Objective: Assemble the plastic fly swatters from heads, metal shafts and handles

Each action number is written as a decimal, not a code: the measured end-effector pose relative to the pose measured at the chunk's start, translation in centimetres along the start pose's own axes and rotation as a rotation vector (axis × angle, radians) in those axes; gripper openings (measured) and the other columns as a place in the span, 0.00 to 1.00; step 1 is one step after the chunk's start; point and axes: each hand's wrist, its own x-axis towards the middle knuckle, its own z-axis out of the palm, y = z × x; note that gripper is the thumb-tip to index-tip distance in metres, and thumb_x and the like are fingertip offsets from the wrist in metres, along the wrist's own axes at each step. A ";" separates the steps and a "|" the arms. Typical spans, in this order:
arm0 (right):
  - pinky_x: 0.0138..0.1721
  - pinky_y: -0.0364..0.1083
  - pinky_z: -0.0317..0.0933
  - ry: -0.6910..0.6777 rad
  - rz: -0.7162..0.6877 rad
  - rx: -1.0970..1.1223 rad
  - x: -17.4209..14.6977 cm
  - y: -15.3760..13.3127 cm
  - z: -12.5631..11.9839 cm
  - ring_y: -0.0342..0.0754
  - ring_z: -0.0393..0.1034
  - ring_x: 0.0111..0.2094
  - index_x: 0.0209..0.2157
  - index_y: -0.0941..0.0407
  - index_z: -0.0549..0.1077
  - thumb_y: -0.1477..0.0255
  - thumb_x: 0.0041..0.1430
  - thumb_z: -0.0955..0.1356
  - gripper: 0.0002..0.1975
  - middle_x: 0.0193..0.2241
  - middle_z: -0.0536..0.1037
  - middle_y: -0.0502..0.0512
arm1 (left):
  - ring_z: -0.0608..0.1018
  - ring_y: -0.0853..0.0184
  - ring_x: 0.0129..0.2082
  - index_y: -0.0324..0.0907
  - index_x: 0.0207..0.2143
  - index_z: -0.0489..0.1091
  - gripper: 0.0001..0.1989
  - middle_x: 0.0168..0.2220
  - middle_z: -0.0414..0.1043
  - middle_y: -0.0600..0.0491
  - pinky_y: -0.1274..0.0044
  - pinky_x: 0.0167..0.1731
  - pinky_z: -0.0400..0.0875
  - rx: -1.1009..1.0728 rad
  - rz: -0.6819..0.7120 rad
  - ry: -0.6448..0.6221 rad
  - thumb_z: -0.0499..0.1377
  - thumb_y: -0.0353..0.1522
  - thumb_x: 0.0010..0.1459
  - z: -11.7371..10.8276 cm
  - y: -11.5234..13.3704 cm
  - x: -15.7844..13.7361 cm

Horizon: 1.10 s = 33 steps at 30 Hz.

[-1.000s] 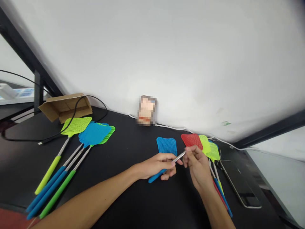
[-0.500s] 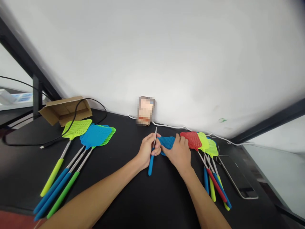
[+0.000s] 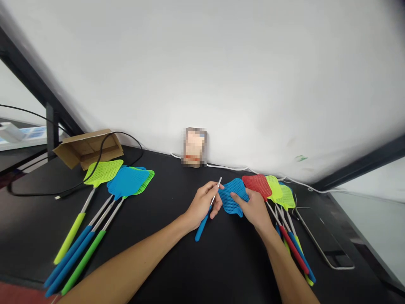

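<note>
My left hand (image 3: 207, 202) is closed round the metal rod of a blue fly swatter handle (image 3: 202, 228), whose bare tip points up and to the right. Between the thumb and fingers of my right hand (image 3: 255, 207) is a loose blue mesh fly swatter head (image 3: 232, 195), its short socket pointing down. The rod tip and the head are close together but separate. To the right, beside my right hand, lies a red fly swatter (image 3: 257, 185) in a bundle with yellow-green fly swatters (image 3: 286, 197) and blue-handled ones.
On the left lie a yellow-green swatter (image 3: 103, 172), blue swatters (image 3: 128, 181) and a green-handled one (image 3: 85, 261). Behind them stands an open cardboard box (image 3: 88, 147) with a black cable (image 3: 41, 195). A phone (image 3: 324, 236) lies at right; a blurred package (image 3: 194, 147) leans on the wall.
The blue head has been lifted and turned, its socket now showing below. My left hand has tilted the rod to the right, toward the head.
</note>
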 end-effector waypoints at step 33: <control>0.30 0.45 0.61 0.054 0.207 1.162 -1.4 -2.4 0.8 0.45 0.66 0.29 0.31 0.53 0.69 0.57 0.61 0.72 0.15 0.25 0.70 0.49 | 0.61 0.77 0.08 0.39 0.54 0.69 0.22 0.18 0.68 0.60 0.85 0.10 0.54 0.217 -0.088 -0.233 0.50 0.46 0.70 0.2 0.1 -0.6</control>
